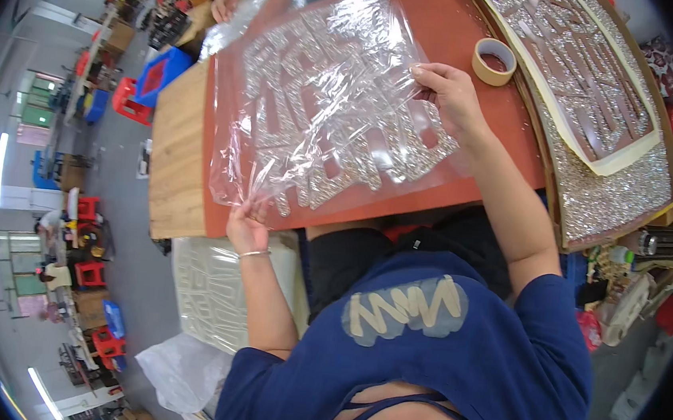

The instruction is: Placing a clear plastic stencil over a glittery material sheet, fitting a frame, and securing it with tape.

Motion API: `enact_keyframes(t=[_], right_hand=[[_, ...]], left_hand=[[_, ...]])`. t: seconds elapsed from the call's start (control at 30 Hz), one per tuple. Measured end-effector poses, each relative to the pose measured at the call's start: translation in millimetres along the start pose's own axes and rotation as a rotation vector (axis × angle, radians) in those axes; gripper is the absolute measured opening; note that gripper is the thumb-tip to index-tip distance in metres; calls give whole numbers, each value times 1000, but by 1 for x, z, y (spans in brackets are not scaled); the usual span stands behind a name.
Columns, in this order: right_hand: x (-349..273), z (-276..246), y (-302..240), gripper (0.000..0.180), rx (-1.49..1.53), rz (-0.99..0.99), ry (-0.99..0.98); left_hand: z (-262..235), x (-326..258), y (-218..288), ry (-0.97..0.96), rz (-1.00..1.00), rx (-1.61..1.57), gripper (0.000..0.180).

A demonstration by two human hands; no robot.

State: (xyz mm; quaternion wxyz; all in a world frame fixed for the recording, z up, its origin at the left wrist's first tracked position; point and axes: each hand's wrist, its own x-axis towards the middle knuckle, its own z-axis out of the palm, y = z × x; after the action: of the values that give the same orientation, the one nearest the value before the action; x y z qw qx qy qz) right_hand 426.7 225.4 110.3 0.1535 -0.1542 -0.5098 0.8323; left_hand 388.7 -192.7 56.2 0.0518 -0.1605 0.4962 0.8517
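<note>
A clear, glossy plastic sheet point(227, 132) stretches over a glittering rhinestone pattern point(339, 180) of block shapes on the red-brown tabletop point(509, 157). At the sheet's near left corner, my left hand point(249, 225) pinches the gathered film. My right hand point(449, 96) is raised over the right side, its thumb and fingertips closed on the film's edge. Light glares off the film and hides parts of the pattern. Across the table, another person's hand point(225, 2) is beside the far left corner of the film; whether it grips the film I cannot tell.
A tan tape roll point(493, 61) rests right of my right hand. Farther right, a framed rhinestone piece point(596, 81) lies on a glittery board point(618, 195). A bare wooden board point(180, 148) borders the table's left. Below it are wrapped patterned sheets point(213, 291). Red stools point(131, 102) stand beyond.
</note>
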Motion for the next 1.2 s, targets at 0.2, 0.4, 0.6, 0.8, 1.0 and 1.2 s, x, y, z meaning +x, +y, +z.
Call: enact_keyframes(t=[0.2,0.4,0.6,0.8,1.0,1.2], right_hand=[[27,81,-39,18,-22,-55,-135],[86,144,-73,16,-228,-128,-74],[109,170,-124,17,-575,-231,40],[130,171,-142,16,-592,-239,15],[154,176,-160,20,-543,-223,-35],[168,190,-167,26,-509,-176,-36]], left_hand=[[25,5,38,316,525,169,51],[238,-15,74,-315,1399,1413,80],[332,55,114,-648,982,1617,64],[337,86,111,-631,297,1251,29],[274,99,84,-662,297,1383,33],[207,108,79,-638,114,1239,25]])
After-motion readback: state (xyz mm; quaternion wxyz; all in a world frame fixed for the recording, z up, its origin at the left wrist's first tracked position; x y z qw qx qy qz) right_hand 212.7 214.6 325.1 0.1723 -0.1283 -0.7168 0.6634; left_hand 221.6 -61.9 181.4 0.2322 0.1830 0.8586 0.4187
